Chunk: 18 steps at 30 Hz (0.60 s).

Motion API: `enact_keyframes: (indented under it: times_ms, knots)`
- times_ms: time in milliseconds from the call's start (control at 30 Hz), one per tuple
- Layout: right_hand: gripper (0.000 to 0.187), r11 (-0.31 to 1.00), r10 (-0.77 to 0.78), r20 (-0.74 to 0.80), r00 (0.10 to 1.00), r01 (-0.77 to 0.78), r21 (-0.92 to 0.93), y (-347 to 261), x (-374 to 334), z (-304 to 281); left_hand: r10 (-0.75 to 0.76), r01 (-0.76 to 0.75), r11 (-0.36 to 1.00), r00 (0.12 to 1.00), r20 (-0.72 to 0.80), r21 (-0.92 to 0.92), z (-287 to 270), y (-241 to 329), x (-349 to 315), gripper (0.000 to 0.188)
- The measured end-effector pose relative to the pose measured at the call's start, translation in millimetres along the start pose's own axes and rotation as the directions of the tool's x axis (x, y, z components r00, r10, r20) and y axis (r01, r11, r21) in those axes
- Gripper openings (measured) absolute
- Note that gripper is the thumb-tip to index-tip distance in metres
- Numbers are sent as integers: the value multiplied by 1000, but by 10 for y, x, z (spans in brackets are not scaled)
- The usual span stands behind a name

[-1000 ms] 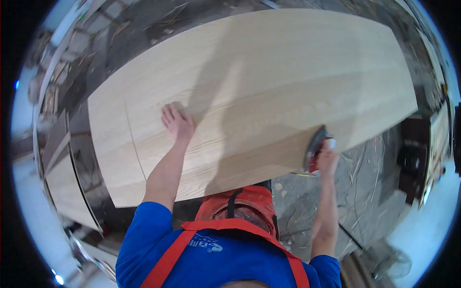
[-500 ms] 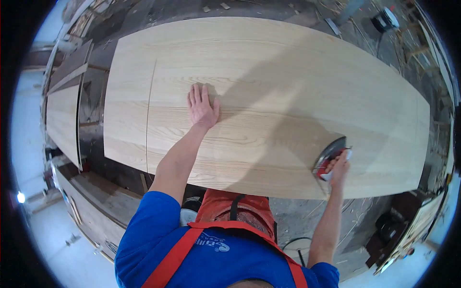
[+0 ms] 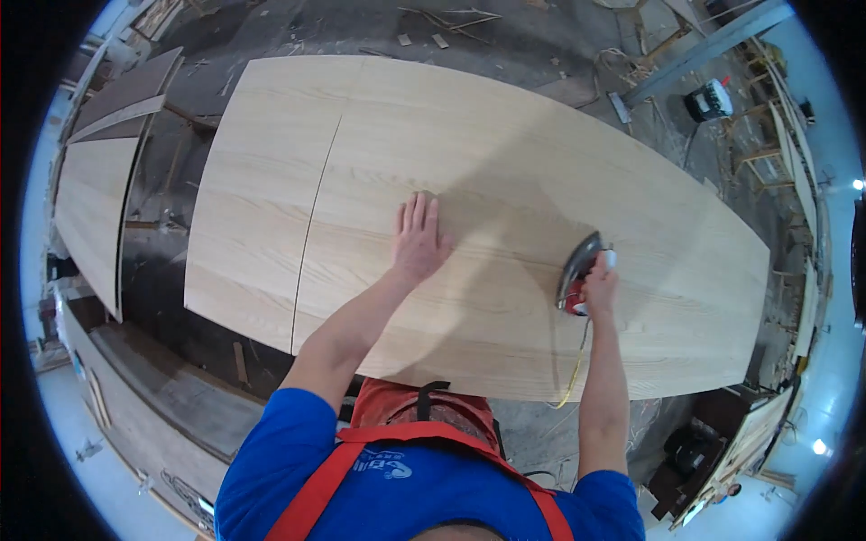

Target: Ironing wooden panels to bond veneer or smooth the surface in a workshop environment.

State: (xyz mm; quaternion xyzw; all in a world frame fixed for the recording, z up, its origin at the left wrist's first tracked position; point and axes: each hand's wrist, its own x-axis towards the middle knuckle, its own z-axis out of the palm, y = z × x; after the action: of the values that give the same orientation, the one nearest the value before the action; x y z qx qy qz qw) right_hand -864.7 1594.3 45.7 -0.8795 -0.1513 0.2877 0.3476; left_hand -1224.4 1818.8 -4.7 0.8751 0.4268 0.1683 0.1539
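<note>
A large pale wood-grain sheet lies flat in front of me, with a straight seam crossing its left part. My left hand rests palm down on it, fingers stretched out, to the right of the seam. At the right, my right hand is wrapped round the handle of a red and white clothes iron. The iron's dark soleplate stands tilted on its edge near the sheet; whether it touches is hard to tell. A yellowish cord trails from it over the sheet's near edge.
More boards stand to the left, and a long wooden trough-like piece lies at the lower left. A dark bucket and a grey post are at the far right. Wood scraps litter the floor beyond the sheet.
The iron in my right hand has moved farther from the sheet's near edge and to the left. My left hand stays flat on the sheet; the whole view has shifted.
</note>
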Motion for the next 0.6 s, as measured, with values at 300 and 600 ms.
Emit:
enact_keyframes:
  times_ms: [300, 600]
  knots:
    - [42, 979, -145, -142, 979, 121, -162, 226, 804, 324, -35, 115, 922, 976, -217, 369, -165, -1346, 875, 58]
    - [36, 876, -463, 356, 812, 480, 44, -2270, 119, 2504, -177, 199, 816, 980, -94, 542, -142, -1801, 673, 66]
